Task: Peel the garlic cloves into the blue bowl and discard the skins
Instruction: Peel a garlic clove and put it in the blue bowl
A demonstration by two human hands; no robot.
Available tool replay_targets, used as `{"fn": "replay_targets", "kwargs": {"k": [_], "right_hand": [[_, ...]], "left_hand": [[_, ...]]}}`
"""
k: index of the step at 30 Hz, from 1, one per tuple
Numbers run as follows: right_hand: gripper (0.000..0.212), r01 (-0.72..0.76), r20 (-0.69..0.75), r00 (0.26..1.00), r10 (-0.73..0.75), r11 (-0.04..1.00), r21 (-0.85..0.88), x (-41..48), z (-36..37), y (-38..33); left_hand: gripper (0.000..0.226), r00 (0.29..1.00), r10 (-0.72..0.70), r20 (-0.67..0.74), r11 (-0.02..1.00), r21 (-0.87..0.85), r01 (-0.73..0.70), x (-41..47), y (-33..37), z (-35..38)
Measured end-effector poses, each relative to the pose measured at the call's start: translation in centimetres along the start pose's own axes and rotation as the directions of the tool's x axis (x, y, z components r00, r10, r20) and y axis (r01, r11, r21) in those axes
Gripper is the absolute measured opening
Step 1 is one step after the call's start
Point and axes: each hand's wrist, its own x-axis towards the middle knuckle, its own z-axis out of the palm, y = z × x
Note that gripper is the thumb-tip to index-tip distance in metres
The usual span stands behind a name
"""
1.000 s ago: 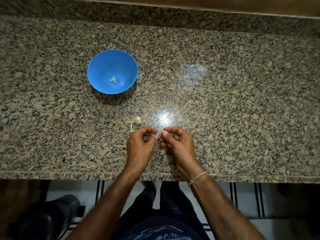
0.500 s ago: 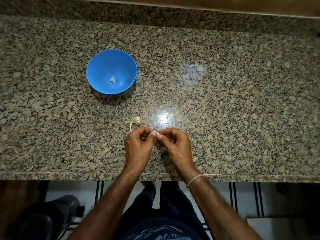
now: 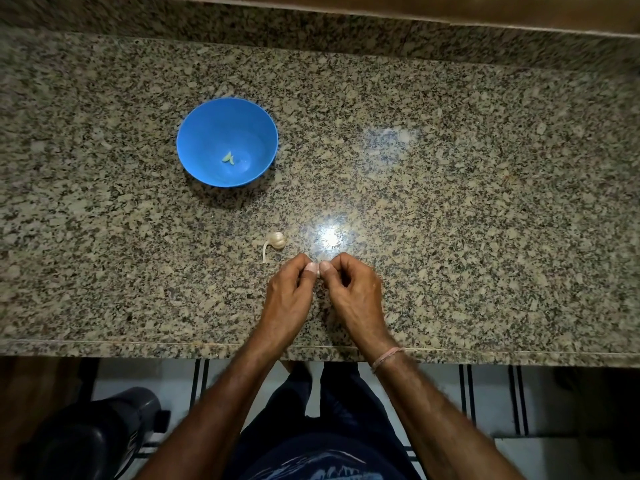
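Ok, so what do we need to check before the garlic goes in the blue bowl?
1. Grip: left hand and right hand both pinch the clove between thumbs and fingers: ok.
2. Clove fully peeled: the fingers hide it: cannot tell.
3. Blue bowl upright, open, nothing in the way: ok.
4. Bowl contents: one small pale piece, no loose skin seen: ok.
5. Garlic bulb lies on the counter just beyond the left hand, apart from the bowl: ok.
6. A place for the skins: none in view: not ok.
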Motion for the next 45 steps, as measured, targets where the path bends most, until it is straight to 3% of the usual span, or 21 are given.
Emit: {"fn": "replay_targets", "kwargs": {"k": [4, 9, 10, 14, 17, 19, 21, 24, 27, 29, 31, 32, 34, 36, 37, 39, 42, 45], "right_hand": [[0.033, -0.045, 0.043, 0.998, 0.044, 0.998, 0.037, 0.0, 0.0, -0.6], [0.036, -0.190, 0.101, 0.979, 0.176, 0.968, 0.164, 0.0, 0.4, -0.2], [0.036, -0.207, 0.106, 0.976, 0.191, 0.963, 0.172, 0.1, 0.4, -0.1], [0.040, -0.303, 0.162, 0.950, 0.266, 0.910, 0.281, 0.0, 0.2, -0.3], [0.042, -0.355, 0.188, 0.932, 0.309, 0.879, 0.319, -0.1, 0.3, -0.6], [0.042, -0.260, 0.140, 0.963, 0.232, 0.937, 0.235, -0.3, 0.3, -0.7], [0.043, -0.065, 0.066, 0.996, 0.060, 0.995, 0.074, -0.3, 0.2, -0.9], [0.045, 0.119, 0.037, 0.993, -0.116, 0.990, -0.081, -0.1, 0.0, -0.8], [0.041, -0.097, 0.102, 0.990, 0.093, 0.995, 0.036, 0.0, 0.0, -0.8], [0.040, -0.304, 0.195, 0.944, 0.267, 0.933, 0.192, 0.0, 0.0, -0.8], [0.039, -0.427, 0.278, 0.895, 0.349, 0.852, 0.302, 0.0, -0.2, -1.2], [0.039, -0.402, 0.271, 0.904, 0.331, 0.875, 0.270, 0.0, -0.2, -1.2], [0.039, -0.149, 0.177, 0.974, 0.141, 0.988, 0.034, 0.0, -0.1, -0.9], [0.037, 0.096, 0.134, 0.988, -0.081, 0.989, -0.113, 0.1, 0.1, -0.6], [0.036, 0.131, 0.119, 0.986, -0.116, 0.983, -0.129, 0.1, 0.2, -0.5], [0.039, 0.033, 0.109, 0.994, -0.024, 0.996, -0.081, 0.2, 0.3, -0.4], [0.041, -0.252, 0.171, 0.958, 0.231, 0.961, 0.113, 0.2, 0.1, -0.5], [0.041, -0.281, 0.196, 0.948, 0.250, 0.948, 0.147, 0.4, 0.0, -0.3]], "left_hand": [[0.027, 0.999, 0.033, -0.015, 0.999, -0.039, -0.034, -0.1, 0.1, 0.1], [0.032, 0.978, -0.153, 0.145, 0.911, -0.362, 0.196, -0.1, -0.1, 0.2], [0.032, 0.982, -0.137, 0.132, 0.917, -0.357, 0.176, -0.2, 0.0, 0.3], [0.030, 0.999, 0.046, -0.010, 0.996, -0.071, -0.047, 0.0, -0.9, 0.7], [0.029, 0.996, 0.079, -0.030, 0.996, -0.026, -0.080, 0.0, -1.0, 0.8], [0.031, 1.000, 0.009, -0.026, 0.997, -0.082, -0.011, 0.0, -0.6, 0.9], [0.038, 0.994, -0.108, 0.034, 0.971, -0.210, 0.112, 0.2, -0.8, 1.0], [0.047, 0.973, -0.203, 0.111, 0.918, -0.325, 0.228, 0.5, -1.0, 1.0], [0.039, 0.998, -0.068, 0.002, 0.991, -0.115, 0.067, 0.2, -1.1, 1.1], [0.031, 0.996, 0.042, -0.080, 0.999, 0.018, -0.041, 0.1, -1.1, 1.2], [0.030, 0.988, 0.108, -0.112, 0.989, 0.114, -0.095, 0.1, -0.8, 1.1], [0.031, 0.990, 0.093, -0.110, 0.991, 0.108, -0.081, 0.2, -0.9, 1.1], [0.037, 0.997, -0.031, -0.073, 0.999, -0.044, 0.028, 0.3, -1.3, 1.0], [0.047, 0.989, -0.150, 0.000, 0.961, -0.236, 0.146, 0.4, -1.6, 0.9], [0.052, 0.983, -0.183, 0.019, 0.946, -0.269, 0.181, 0.5, -1.6, 0.9], [0.050, 0.988, -0.153, -0.006, 0.969, -0.196, 0.149, 0.4, -1.2, 0.9], [0.031, 0.997, -0.023, -0.069, 1.000, -0.023, 0.022, -0.1, -0.7, 0.8], [0.024, 0.996, 0.074, -0.054, 0.993, 0.092, -0.069, -0.2, -0.7, 0.8]]}}
